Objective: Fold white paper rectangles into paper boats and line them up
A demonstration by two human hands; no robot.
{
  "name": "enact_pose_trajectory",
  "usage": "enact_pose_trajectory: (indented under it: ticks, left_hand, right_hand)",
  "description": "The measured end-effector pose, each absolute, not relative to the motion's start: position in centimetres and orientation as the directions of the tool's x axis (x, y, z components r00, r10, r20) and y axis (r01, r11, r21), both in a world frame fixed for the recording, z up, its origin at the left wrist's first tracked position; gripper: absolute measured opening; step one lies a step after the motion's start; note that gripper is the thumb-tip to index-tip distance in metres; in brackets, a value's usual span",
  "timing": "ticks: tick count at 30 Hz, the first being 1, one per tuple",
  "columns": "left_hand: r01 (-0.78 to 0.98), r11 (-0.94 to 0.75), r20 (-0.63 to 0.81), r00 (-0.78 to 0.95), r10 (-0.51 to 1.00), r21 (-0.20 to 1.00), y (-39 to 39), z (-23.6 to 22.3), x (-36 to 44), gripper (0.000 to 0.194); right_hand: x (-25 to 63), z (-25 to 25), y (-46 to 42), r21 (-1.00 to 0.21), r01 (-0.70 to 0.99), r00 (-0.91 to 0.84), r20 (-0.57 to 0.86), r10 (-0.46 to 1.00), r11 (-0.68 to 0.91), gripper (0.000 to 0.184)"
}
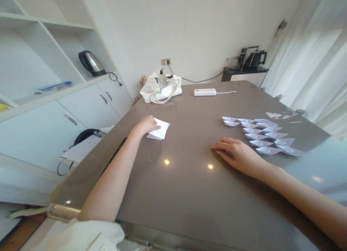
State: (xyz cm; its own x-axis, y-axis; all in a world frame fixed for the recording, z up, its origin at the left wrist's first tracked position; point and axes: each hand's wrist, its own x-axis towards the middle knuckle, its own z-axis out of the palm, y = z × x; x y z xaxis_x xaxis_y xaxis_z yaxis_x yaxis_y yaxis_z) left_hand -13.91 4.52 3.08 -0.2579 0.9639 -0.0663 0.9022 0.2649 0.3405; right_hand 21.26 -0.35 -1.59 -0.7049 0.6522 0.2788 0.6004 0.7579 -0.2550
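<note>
My left hand (146, 125) reaches out over the grey table (176, 193) and pinches the edge of a small stack of white paper squares (160, 130). My right hand (236, 152) lies flat on the table with its fingers stretched out to the left, holding nothing. Just beyond it, several folded white paper boats (264, 134) lie in rows on the right side of the table.
A white handbag (159, 87) and a white power bank (205, 92) with a cable sit at the table's far edge. White cabinets and shelves with a kettle (90, 63) stand to the left. Headphones (85, 135) lie below them. Curtains hang at the right.
</note>
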Motion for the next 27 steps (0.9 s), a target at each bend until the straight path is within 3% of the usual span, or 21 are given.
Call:
enact_pose_trajectory:
  ticks: [3,9,10,12,14,17,22,27]
  left_hand:
    - [0.854,0.251,-0.012,-0.276,0.961,0.456,4.5,3.3,-14.2,0.022]
    - [0.671,0.128,0.057,-0.247,0.967,0.73,4.1,3.4,-11.3,0.039]
    - [0.518,0.088,0.038,-0.227,0.973,0.851,4.0,3.1,-10.3,0.043]
    - [0.25,0.061,-0.023,-0.155,0.988,0.966,3.8,2.1,-7.9,0.04]
    - [0.087,0.065,-0.064,-0.014,0.998,0.994,3.4,0.9,-5.3,0.026]
    - [0.018,0.153,-0.154,0.112,0.982,0.988,2.3,-0.6,-2.2,0.013]
    - [-0.001,0.232,-0.229,0.144,0.963,0.973,1.0,-1.8,-0.1,0.015]
    - [0.011,0.2,-0.199,0.162,0.966,0.98,1.0,-2.2,-0.1,0.026]
  right_hand:
    - [21.4,-1.6,-0.3,-0.262,0.596,-0.701,0.293,0.651,0.759,0.026]
    - [21.3,-1.7,-0.4,-0.316,0.62,-0.656,0.292,0.696,0.718,0.024]
    - [21.3,-1.8,-0.3,-0.361,0.642,-0.611,0.293,0.736,0.677,0.023]
    - [21.3,-2.0,-0.1,-0.477,0.678,-0.485,0.281,0.828,0.559,0.025]
    - [21.5,-2.2,0.3,-0.591,0.677,-0.365,0.248,0.897,0.439,0.032]
    - [21.9,-2.4,1.0,-0.704,0.632,-0.276,0.187,0.943,0.325,0.04]
    - [22.4,-2.7,1.6,-0.773,0.583,-0.288,0.095,0.953,0.253,0.029]
    - [22.4,-2.7,1.6,-0.797,0.523,-0.331,0.136,0.934,0.301,0.026]
